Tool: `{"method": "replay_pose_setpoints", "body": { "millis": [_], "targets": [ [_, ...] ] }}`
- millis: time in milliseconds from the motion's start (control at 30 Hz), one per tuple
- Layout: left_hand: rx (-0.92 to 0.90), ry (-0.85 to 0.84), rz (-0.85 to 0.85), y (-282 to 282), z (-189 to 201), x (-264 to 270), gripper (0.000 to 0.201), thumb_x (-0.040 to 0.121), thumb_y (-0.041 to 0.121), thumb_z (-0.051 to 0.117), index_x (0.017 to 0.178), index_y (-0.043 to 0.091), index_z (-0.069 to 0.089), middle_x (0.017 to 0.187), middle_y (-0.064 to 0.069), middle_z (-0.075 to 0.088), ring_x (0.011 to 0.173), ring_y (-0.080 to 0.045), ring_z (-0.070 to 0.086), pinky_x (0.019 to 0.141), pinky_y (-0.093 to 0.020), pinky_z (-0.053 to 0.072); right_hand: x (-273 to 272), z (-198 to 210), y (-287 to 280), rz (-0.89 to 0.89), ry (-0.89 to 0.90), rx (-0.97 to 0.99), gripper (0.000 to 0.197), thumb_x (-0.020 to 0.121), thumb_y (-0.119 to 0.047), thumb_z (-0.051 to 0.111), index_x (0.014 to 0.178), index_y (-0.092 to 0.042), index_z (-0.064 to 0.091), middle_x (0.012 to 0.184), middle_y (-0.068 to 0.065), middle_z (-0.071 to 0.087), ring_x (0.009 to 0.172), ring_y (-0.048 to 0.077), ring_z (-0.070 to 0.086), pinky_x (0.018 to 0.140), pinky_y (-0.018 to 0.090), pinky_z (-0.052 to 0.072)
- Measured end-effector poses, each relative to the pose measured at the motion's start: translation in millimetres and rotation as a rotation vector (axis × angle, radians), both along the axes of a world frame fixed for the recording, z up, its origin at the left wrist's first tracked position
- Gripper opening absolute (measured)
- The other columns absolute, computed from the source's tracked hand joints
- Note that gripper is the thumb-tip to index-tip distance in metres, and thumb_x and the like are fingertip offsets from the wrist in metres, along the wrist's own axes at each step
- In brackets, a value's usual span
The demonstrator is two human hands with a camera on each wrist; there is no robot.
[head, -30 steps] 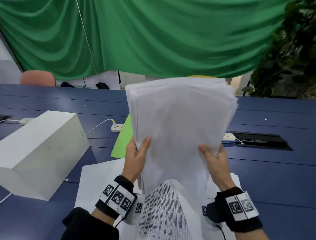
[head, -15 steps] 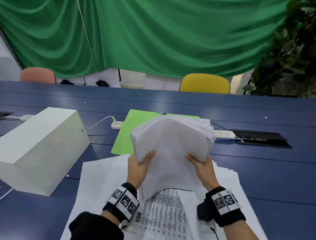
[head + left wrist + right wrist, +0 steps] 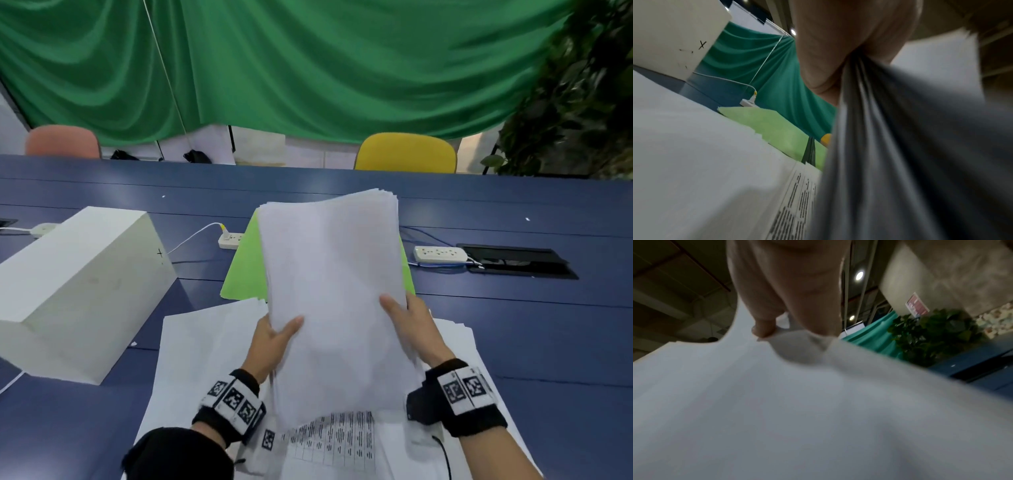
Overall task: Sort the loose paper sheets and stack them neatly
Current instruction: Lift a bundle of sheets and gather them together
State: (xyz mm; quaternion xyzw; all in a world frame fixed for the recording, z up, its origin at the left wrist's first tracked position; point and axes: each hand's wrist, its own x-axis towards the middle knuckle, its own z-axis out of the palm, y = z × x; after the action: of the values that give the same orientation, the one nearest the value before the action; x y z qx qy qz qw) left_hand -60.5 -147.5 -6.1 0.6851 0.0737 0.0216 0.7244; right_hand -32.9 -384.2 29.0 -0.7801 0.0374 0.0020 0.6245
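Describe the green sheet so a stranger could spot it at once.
Start at the long blue table and find the white paper stack held up by both hands. The green sheet lies flat on the table behind that stack. It is the only coloured paper; every other sheet is white.

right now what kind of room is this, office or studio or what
Probably an office meeting room set up for recording: a long blue table with power strips and a cable hatch, chairs along its far side, and a green backdrop hung behind.
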Motion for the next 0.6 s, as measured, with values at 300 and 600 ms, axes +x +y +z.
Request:
{"method": "replay_pose_setpoints", "body": {
  "millis": [300, 600],
  "targets": [
    [0.471, 0.457, -0.134, 23, -81, -2, 0.034, 0.091, 0.016, 0.057, 0.118, -0.005, 0.056, 0.12, -0.011, 0.06, 0.094, -0.015, 0.053, 0.077, -0.022, 0.041, -9, -95, -94, -0.236, 0.73, -0.863, 0.091, 0.071, -0.054, 0.07, 0.139, -0.01, 0.029, 0.144, 0.018, 0.031, 0.133, 0.038, 0.03, 0.107, 0.045, 0.03],
    [0.357, 0.534, -0.156, 33, -85, 8, 0.031, 0.088, 0.011, 0.061, 0.112, -0.008, 0.057, 0.118, -0.021, 0.062, 0.093, -0.024, 0.059, 0.082, -0.032, 0.048, -22, -97, -120, -0.132, 0.663, -0.884, 0.064, 0.083, -0.025, 0.065, 0.138, -0.009, 0.038, 0.143, 0.011, 0.042, 0.13, 0.03, 0.041, 0.107, 0.043, 0.035]
  ]
}}
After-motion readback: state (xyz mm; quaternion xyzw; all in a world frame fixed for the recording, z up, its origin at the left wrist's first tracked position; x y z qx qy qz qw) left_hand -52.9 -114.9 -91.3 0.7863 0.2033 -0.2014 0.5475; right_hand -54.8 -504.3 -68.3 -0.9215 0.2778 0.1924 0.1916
